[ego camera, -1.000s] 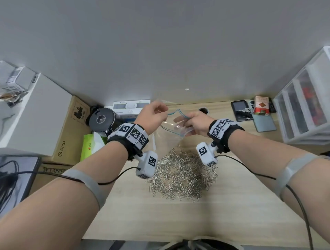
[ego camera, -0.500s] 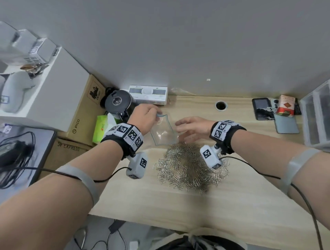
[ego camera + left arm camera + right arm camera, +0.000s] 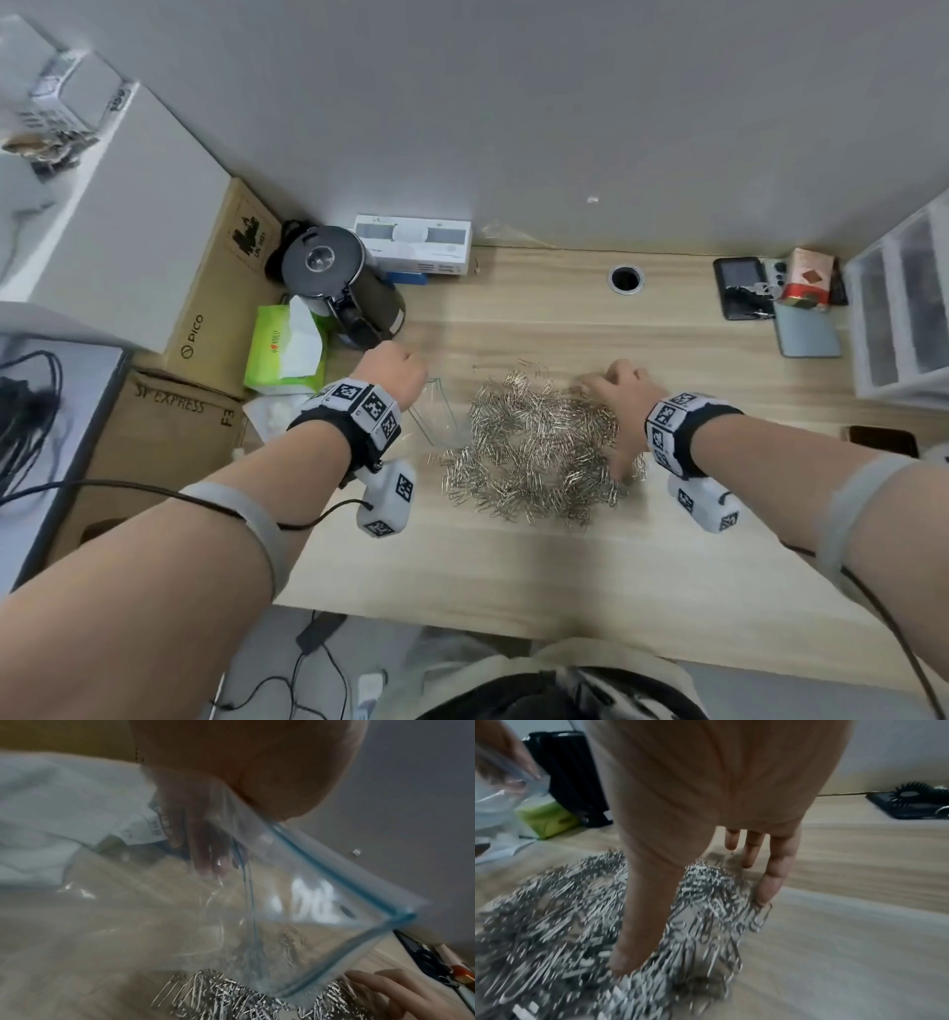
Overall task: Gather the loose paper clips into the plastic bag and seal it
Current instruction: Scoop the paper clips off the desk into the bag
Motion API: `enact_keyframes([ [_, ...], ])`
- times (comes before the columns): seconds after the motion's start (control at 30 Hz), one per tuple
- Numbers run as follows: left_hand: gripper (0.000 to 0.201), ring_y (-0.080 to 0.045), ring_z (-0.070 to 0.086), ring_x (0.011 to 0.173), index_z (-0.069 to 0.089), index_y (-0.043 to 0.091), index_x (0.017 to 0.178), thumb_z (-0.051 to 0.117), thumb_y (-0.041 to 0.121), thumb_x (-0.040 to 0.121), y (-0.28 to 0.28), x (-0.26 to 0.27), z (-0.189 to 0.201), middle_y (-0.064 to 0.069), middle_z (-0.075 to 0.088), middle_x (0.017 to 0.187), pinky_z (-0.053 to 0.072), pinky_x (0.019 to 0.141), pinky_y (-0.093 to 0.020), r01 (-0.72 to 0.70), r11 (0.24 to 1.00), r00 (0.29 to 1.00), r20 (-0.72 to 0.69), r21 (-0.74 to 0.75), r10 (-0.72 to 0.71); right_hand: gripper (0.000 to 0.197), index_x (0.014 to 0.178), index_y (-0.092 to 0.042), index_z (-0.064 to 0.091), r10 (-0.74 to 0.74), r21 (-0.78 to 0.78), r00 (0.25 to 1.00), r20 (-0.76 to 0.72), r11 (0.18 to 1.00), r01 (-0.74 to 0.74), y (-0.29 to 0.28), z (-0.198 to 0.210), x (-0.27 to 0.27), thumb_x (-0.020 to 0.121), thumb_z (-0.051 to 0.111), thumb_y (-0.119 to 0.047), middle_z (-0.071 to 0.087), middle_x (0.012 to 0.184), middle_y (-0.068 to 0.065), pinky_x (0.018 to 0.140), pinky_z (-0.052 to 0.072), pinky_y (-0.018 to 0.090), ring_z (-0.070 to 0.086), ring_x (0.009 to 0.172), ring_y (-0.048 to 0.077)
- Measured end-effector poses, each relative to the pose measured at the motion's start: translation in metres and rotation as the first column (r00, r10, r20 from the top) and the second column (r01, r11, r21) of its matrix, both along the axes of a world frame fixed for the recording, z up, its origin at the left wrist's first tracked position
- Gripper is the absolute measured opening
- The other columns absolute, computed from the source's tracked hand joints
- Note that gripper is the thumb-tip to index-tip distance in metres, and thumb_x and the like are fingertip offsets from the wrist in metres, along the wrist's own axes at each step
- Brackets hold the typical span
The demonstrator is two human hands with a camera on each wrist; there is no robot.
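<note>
A wide heap of silver paper clips (image 3: 534, 447) (image 3: 559, 923) lies on the wooden desk (image 3: 513, 555). My left hand (image 3: 395, 377) pinches the rim of a clear plastic bag with a blue zip strip (image 3: 436, 416) (image 3: 321, 902) just left of the heap. The bag's mouth gapes toward the clips, and it looks empty. My right hand (image 3: 616, 411) (image 3: 706, 882) is spread on the heap's right side, thumb and fingers extended down into the clips (image 3: 231, 998). The right fingers also show at the lower right of the left wrist view (image 3: 385, 990).
A black kettle (image 3: 341, 288), a green tissue pack (image 3: 282, 344) and cardboard boxes (image 3: 205, 308) crowd the left. Two phones (image 3: 744, 288) and a red tin (image 3: 809, 280) lie at the back right beside clear drawers (image 3: 904, 308). A cable hole (image 3: 625, 279) sits near the wall.
Both hands came down from the raised bag. The right hand let go of the bag and moved onto the clip heap; the left hand lowered the bag beside it.
</note>
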State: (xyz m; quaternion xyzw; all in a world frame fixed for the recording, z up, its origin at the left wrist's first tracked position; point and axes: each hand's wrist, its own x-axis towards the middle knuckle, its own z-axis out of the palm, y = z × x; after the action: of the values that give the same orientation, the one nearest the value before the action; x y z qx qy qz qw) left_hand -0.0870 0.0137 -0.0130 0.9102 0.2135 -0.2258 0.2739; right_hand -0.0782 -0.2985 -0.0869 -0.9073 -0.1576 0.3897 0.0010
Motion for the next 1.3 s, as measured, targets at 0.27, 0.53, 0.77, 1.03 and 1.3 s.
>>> enact_keyframes([
  [0.27, 0.032, -0.026, 0.063, 0.09, 0.073, 0.007, 0.094, 0.044, 0.021, 0.09, 0.004, -0.02, -0.022, -0.012, 0.071, 0.098, 0.048, 0.081, -0.032, 0.017, 1.0, 1.0, 0.007, -0.008, -0.017, 0.137, 0.15, -0.038, 0.017, -0.007, 0.088, 0.998, 0.068, 0.996, 0.001, 0.021, -0.019, -0.032, 0.038, 0.095, -0.05, 0.029, 0.139, 0.008, 0.104, 0.044, 0.045, 0.035, 0.125, 0.028],
  [0.53, 0.033, -0.027, 0.06, 0.114, 0.073, 0.017, 0.099, 0.042, 0.026, 0.092, 0.0, -0.034, -0.033, -0.01, 0.069, 0.121, 0.044, 0.104, -0.035, -0.051, 0.986, 0.996, 0.067, -0.161, 0.062, 0.09, 0.141, -0.036, 0.04, -0.164, 0.321, 0.984, 0.069, 0.938, 0.133, 0.049, -0.023, -0.038, 0.063, 0.085, -0.047, 0.038, 0.135, 0.002, 0.103, 0.042, 0.036, 0.043, 0.122, 0.021],
  [0.77, 0.041, -0.022, 0.052, 0.131, 0.067, 0.017, 0.129, 0.04, 0.02, 0.098, -0.001, -0.038, -0.041, -0.004, 0.061, 0.138, 0.036, 0.11, -0.031, -0.04, 0.983, 0.996, 0.068, -0.18, 0.053, 0.148, 0.151, -0.039, 0.004, -0.047, 0.077, 0.994, 0.103, 0.996, 0.039, 0.066, -0.019, -0.036, 0.032, 0.088, -0.067, 0.018, 0.149, 0.01, 0.1, 0.047, 0.05, 0.028, 0.133, 0.033],
  [1.03, 0.041, -0.015, 0.055, 0.125, 0.073, 0.016, 0.114, 0.036, 0.013, 0.096, -0.003, -0.042, -0.053, 0.0, 0.067, 0.128, 0.035, 0.106, -0.024, 0.027, 0.973, 0.997, 0.082, -0.23, -0.008, 0.101, 0.144, -0.042, 0.031, -0.058, 0.219, 0.991, 0.122, 0.975, 0.03, 0.082, -0.029, -0.041, 0.06, 0.084, -0.056, 0.026, 0.147, 0.005, 0.108, 0.04, 0.05, 0.029, 0.133, 0.031],
  [1.3, 0.04, -0.016, 0.056, 0.122, 0.073, 0.016, 0.109, 0.036, 0.013, 0.096, -0.01, -0.042, -0.056, -0.001, 0.068, 0.125, 0.038, 0.108, -0.029, 0.007, 0.973, 0.998, 0.067, -0.23, 0.009, 0.034, 0.117, -0.029, 0.059, -0.115, 0.376, 0.989, 0.091, 0.924, 0.073, 0.083, -0.035, -0.042, 0.085, 0.071, -0.026, 0.042, 0.126, 0.001, 0.103, 0.044, 0.044, 0.037, 0.121, 0.023],
])
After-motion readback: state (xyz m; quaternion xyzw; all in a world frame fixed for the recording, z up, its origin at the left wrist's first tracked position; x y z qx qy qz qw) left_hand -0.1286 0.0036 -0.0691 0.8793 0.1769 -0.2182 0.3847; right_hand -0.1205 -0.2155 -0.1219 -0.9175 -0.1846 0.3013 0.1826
